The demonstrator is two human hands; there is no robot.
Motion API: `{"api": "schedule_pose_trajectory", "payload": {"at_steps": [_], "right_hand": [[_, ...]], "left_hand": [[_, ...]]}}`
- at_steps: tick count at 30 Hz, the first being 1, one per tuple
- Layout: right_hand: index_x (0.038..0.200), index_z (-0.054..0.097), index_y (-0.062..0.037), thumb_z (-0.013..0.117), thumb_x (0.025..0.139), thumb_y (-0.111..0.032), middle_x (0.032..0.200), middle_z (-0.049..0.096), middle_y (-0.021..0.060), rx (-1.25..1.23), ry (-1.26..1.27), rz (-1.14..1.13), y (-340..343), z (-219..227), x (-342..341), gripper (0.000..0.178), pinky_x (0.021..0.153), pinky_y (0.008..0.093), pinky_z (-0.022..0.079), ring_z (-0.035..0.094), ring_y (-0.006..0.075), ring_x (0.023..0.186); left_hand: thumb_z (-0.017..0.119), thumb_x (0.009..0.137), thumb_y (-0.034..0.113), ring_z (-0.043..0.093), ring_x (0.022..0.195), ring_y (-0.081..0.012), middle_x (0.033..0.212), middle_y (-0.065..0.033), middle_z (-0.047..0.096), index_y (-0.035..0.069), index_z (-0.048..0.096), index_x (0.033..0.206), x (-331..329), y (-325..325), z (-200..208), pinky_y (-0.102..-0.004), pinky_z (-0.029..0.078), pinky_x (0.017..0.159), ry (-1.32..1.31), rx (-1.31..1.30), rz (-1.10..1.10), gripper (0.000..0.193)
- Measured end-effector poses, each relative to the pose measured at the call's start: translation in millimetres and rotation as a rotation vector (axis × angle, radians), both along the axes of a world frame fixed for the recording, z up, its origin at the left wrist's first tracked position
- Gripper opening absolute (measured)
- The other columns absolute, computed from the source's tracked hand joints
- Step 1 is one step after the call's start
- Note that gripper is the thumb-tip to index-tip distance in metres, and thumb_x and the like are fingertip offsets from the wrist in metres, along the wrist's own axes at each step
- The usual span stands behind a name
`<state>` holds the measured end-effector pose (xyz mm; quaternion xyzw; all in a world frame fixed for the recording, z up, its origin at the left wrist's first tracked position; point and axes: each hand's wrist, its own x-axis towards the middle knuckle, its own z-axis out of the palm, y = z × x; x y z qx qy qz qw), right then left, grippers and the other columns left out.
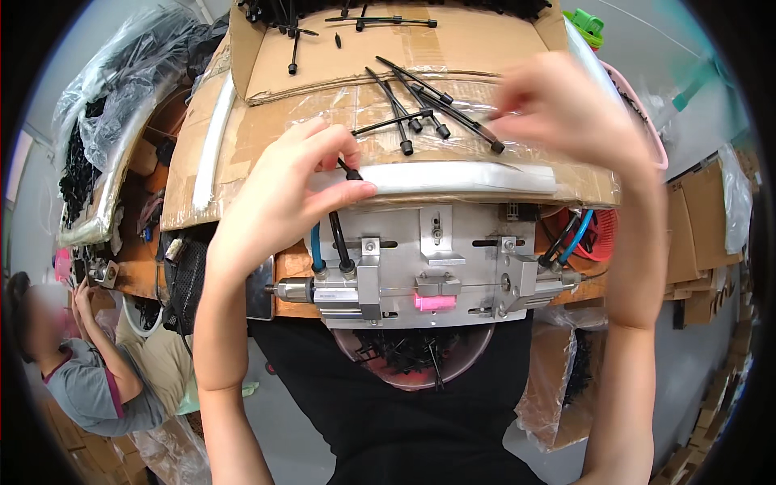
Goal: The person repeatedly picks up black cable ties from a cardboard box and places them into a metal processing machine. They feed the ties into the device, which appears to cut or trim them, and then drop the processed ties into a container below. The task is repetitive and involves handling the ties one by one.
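My left hand (283, 194) pinches the head of a black cable tie (349, 170) between thumb and fingers, at the front edge of a taped cardboard tray (267, 129). My right hand (566, 113), blurred, hovers over several loose black cable ties (420, 109) lying on the tray; whether it holds one I cannot tell. Below the tray sits a metal fixture (428, 267) with pneumatic cylinders, blue and black hoses and a pink lit part (434, 302).
A clear bowl (412, 360) with black ties hangs under the fixture. More ties lie on the upper cardboard flap (453, 40). Plastic bags of black parts (121, 89) sit at left. Another person (89, 372) works at lower left. Cardboard boxes (703, 250) stand at right.
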<state>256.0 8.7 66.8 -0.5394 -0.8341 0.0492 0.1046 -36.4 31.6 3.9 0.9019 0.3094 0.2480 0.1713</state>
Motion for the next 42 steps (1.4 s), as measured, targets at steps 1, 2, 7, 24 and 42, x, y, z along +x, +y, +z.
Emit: {"api": "schedule_pose_trajectory", "payload": {"at_steps": [1, 2, 7, 24, 42], "right_hand": [[0.076, 0.066, 0.0036, 0.074, 0.074, -0.009, 0.065, 0.06, 0.0088, -0.037, -0.01, -0.209, -5.9, 14.5, 29.9, 0.015, 0.059, 0.0312, 0.047, 0.056, 0.0173, 0.059], [0.069, 0.065, 0.0043, 0.074, 0.068, -0.008, 0.057, 0.058, 0.0166, 0.17, -0.031, -0.222, -5.1, 15.4, 65.3, 0.016, 0.056, 0.0392, 0.047, 0.057, 0.0278, 0.052], [0.08, 0.068, 0.0047, 0.072, 0.077, -0.011, 0.07, 0.064, 0.0164, 0.345, -0.347, -0.719, 4.9, 37.6, 181.4, 0.017, 0.06, 0.0353, 0.048, 0.06, 0.0232, 0.061], [0.107, 0.063, -0.0011, 0.061, 0.095, -0.015, 0.077, 0.063, 0.002, 0.107, 0.603, -0.359, -3.8, -10.3, -13.9, 0.019, 0.06, 0.0223, 0.045, 0.055, 0.0098, 0.065], [0.105, 0.058, 0.0031, 0.069, 0.082, 0.01, 0.089, 0.067, 0.0137, 0.442, 1.111, -0.14, -171.1, -92.0, -27.0, 0.026, 0.07, 0.0275, 0.052, 0.063, 0.0173, 0.077]], "left_hand": [[0.077, 0.078, 0.015, 0.049, 0.079, -0.0194, 0.083, -0.006, 0.05, 0.003, 0.059, 0.09, -3.3, 0.2, -0.8, -0.0308, 0.043, 0.073, -0.002, -0.031, -0.011, 0.025], [0.077, 0.08, 0.019, 0.054, 0.081, -0.0238, 0.082, -0.008, 0.052, 0.003, 0.059, 0.088, -6.3, -0.5, 0.3, -0.0343, 0.046, 0.075, 0.005, -0.089, 0.009, 0.025], [0.077, 0.08, 0.016, 0.053, 0.081, -0.0183, 0.082, -0.0054, 0.054, 0.003, 0.064, 0.09, 1.6, 6.1, 0.4, -0.0319, 0.046, 0.075, -0.12, -0.131, -0.062, 0.021], [0.071, 0.074, -0.008, 0.056, 0.085, -0.0238, 0.099, -0.0114, 0.058, 0.0, 0.057, 0.13, 17.5, -177.4, -71.7, -0.034, 0.05, 0.075, -0.201, -0.026, 0.157, 0.058], [0.063, 0.076, -0.003, 0.053, 0.084, -0.0218, 0.092, -0.0103, 0.05, -0.007, 0.043, 0.14, 55.2, -186.3, -106.9, -0.0307, 0.049, 0.079, 0.132, 0.078, 0.154, 0.067]]}}
